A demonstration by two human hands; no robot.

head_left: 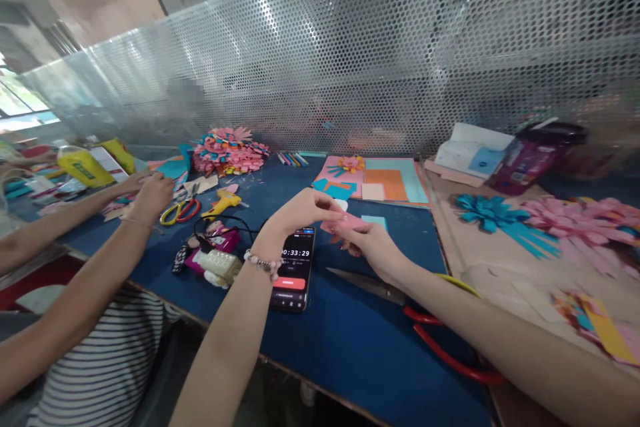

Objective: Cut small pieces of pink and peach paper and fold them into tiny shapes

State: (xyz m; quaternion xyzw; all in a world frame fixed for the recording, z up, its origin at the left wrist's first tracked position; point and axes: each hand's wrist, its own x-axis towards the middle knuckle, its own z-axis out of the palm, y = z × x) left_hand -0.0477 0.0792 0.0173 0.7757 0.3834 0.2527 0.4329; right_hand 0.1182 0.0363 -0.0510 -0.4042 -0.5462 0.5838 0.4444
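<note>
- Pink paper piece (353,221), one: raised above the blue table (340,353), pinched at its left and right; the two-sided hold likely steadies so light a sheet.
- Left hand (306,208): fingertips closed on the paper's left, far part, wrist arched above the phone.
- Right hand (376,247): thumb and fingers closed on the paper's right, near part; exact finger contact partly hidden.
- Position relative to grip: paper lies between the two sets of fingertips, its middle showing.
- Large scissors (393,292): on the table, nearer than the paper, handles partly under the right forearm; presumably laid there for easy reach.
- Phone (291,280): face up, left of the scissors, counter displayed, probably placed for reading at a glance.
- Paper sheets (387,181): stacked flat on the far side, apparently as stock.
- Teal paper flower (483,212): at right, clear of the hands.
</note>
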